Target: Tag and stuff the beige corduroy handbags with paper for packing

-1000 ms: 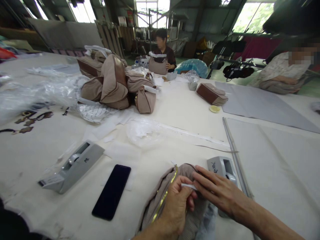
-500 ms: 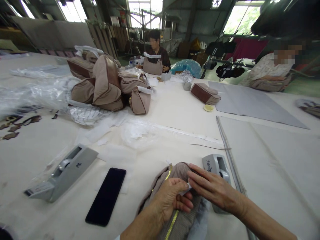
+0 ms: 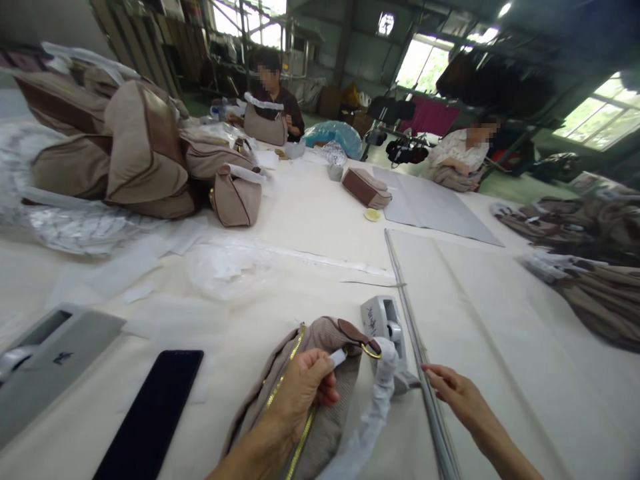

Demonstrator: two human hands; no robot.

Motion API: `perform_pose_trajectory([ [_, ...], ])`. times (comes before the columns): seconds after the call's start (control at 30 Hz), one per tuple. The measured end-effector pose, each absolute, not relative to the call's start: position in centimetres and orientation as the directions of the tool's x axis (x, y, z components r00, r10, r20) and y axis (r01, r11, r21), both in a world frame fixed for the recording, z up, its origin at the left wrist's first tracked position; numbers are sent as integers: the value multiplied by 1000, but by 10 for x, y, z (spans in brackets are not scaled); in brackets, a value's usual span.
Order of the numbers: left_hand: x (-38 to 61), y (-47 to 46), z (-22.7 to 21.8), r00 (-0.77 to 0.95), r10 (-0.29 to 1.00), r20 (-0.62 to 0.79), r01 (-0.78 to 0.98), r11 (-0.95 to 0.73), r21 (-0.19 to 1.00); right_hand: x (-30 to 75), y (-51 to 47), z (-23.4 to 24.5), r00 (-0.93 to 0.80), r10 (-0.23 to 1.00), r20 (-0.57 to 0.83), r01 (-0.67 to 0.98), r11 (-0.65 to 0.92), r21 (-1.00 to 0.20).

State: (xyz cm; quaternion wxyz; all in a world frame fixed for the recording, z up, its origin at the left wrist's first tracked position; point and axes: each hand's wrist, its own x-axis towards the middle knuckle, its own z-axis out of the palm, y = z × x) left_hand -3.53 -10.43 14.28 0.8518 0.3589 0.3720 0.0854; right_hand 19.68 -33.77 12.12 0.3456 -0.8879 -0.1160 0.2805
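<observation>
A taupe ribbed-fabric handbag [image 3: 335, 393] with brass zippers lies before me. My left hand [image 3: 305, 380] rests over it, closed, pinching a small white wrapped zipper pull [image 3: 338, 359] between thumb and forefinger. At the bag's far end are a brown leather tab [image 3: 356, 331] and a gold ring [image 3: 371, 351]. The handle [image 3: 375, 407], wrapped in white paper, hangs from that ring along the bag's right side. My right hand [image 3: 457, 393] is off the bag, open with fingers stretched out, just right of a grey tape dispenser [image 3: 383, 320], holding nothing that I can see.
A second tape dispenser [image 3: 55, 353] and a black phone [image 3: 153, 413] lie to the left. Finished-looking bags [image 3: 145, 147] are heaped behind plastic wrap. Metal rods [image 3: 407, 320] run along the table. Two people sit across it, and more bags [image 3: 595, 280] lie at right.
My right hand has left the bag and moved right, past the tape dispenser. The wrapped handle and gold ring now show. My left hand keeps its pinch. The view has turned right.
</observation>
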Motion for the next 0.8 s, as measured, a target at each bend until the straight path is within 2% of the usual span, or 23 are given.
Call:
perform_pose_trajectory([
  [0.23, -38, -102, 137, 710, 403, -578, 141, 723, 676, 185, -323, 105, 706, 322, -631, -288, -683, -671],
  [0.43, -37, -100, 137, 709, 387, -589, 146, 737, 660, 187, -323, 118, 643, 277, -714, -487, -572, -660],
  [0.57, -36, -98, 139, 712, 382, -590, 136, 749, 649, 166, -344, 130, 619, 278, -734, -551, -513, -659],
  [0.67, -36, -98, 140, 712, 381, -590, 133, 752, 646, 145, -363, 116, 626, 225, -747, -581, -505, -639],
  [0.8, -36, -99, 141, 711, 387, -588, 133, 747, 652, 133, -371, 81, 735, 152, -660, -468, -591, -657],
])
